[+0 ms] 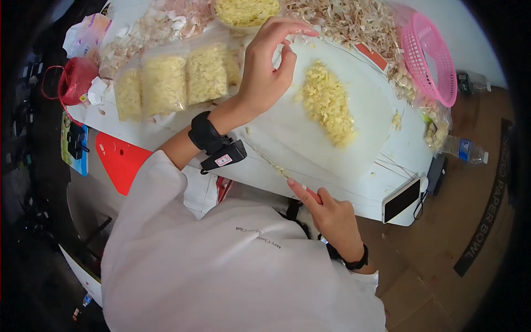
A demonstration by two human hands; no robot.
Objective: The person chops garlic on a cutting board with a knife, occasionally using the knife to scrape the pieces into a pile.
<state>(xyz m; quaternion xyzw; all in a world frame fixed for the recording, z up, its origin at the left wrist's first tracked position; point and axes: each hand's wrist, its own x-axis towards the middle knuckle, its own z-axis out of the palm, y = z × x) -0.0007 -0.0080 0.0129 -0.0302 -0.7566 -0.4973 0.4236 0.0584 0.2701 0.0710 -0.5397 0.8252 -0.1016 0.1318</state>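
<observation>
My left hand [268, 69] is raised above the left part of the white cutting board [298, 133], with thumb and forefinger apart and nothing visible between them. A heap of chopped pale-yellow garlic [328, 105] lies on the board to its right. At the table's near edge my right hand [334, 221] is wrapped round the reddish handle of a knife [268, 160]. The blade looks narrow, seen nearly edge-on, pointing up and left, with garlic bits along it. My forefinger is stretched along the knife.
Filled clear bags [164, 86] stand at the left, below garlic skins [348, 19] and a full tub [246, 12]. A pink basket [428, 58], bottle [467, 149] and phone [402, 200] are at the right. Red twine [77, 80] sits far left.
</observation>
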